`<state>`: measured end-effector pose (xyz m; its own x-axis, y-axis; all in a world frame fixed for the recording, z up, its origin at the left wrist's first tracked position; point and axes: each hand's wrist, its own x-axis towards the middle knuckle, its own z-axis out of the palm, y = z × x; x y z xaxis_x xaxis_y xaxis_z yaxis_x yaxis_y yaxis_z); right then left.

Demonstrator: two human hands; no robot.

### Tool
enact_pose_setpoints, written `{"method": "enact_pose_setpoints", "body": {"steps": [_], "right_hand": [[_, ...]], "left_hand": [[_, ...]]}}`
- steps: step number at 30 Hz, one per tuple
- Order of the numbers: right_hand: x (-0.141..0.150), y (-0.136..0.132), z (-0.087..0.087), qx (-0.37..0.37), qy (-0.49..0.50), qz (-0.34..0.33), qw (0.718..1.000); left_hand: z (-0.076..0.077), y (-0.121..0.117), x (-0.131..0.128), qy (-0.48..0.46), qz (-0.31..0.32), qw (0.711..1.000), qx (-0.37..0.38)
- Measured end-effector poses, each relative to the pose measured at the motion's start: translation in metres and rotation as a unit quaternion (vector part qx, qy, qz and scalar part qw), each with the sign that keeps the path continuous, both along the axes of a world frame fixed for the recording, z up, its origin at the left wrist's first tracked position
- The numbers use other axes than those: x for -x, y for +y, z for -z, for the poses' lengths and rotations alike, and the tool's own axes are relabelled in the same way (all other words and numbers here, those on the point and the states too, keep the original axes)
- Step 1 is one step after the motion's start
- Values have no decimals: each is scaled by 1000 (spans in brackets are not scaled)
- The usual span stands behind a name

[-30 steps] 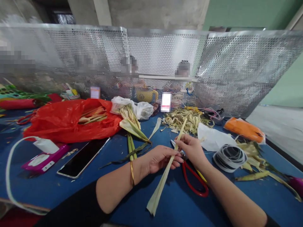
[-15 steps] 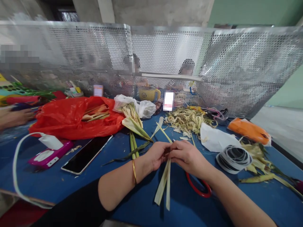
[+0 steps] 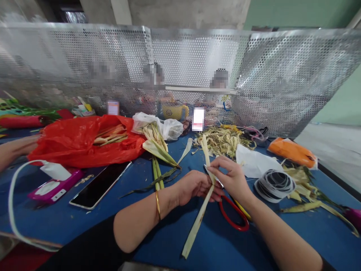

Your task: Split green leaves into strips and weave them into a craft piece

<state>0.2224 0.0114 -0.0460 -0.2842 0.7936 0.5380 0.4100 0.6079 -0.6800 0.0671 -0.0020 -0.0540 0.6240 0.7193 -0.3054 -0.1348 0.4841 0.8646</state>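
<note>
A long pale strip of dried husk or leaf (image 3: pixel 197 222) runs up from the table through both hands. My left hand (image 3: pixel 199 186), a gold bangle at its wrist, has curled fingers against the strip where it bends; its thumb is partly hidden. Higher up, my right hand (image 3: pixel 227 173) pinches the same strip between thumb and fingers. Scissors with red handles (image 3: pixel 234 222) lie beneath my right hand, and their metal blades show between the hands. A thin yellow item (image 3: pixel 242 209) pokes out beside the handles. Green stalks (image 3: pixel 158 173) lie left of my left hand.
At left are a red plastic bag (image 3: pixel 64 139) of strips, a dark phone (image 3: pixel 100 186) and a purple power strip (image 3: pixel 53 190) with a white cable. Shredded husk (image 3: pixel 225 141), a wire coil (image 3: pixel 275 186) and an orange packet (image 3: pixel 293 152) lie right. Another person's arm (image 3: pixel 17 150) reaches in.
The strip's upper part has swung more upright, and my right hand has risen and shifted right along it. My left hand has moved slightly right. More of the scissors shows.
</note>
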Motion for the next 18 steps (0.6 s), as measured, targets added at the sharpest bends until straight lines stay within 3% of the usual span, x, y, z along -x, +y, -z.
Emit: {"method": "enact_pose_setpoints", "body": {"steps": [4, 8, 13, 15, 18], "right_hand": [[1, 1, 3, -32, -43, -18, 998], [-3, 4, -1, -60, -152, -19, 986], [-9, 7, -6, -151, -342, 32, 927], [-10, 8, -4, -161, -364, 49, 916], [-10, 9, -2, -155, -332, 64, 928]], "left_hand": [[3, -4, -1, 44, 8, 998, -44], [7, -3, -2, 65, -17, 997, -31], [5, 4, 2, 48, -49, 998, 11], [3, 7, 4, 34, -60, 997, 36], [2, 9, 4, 18, -87, 992, 92]]}}
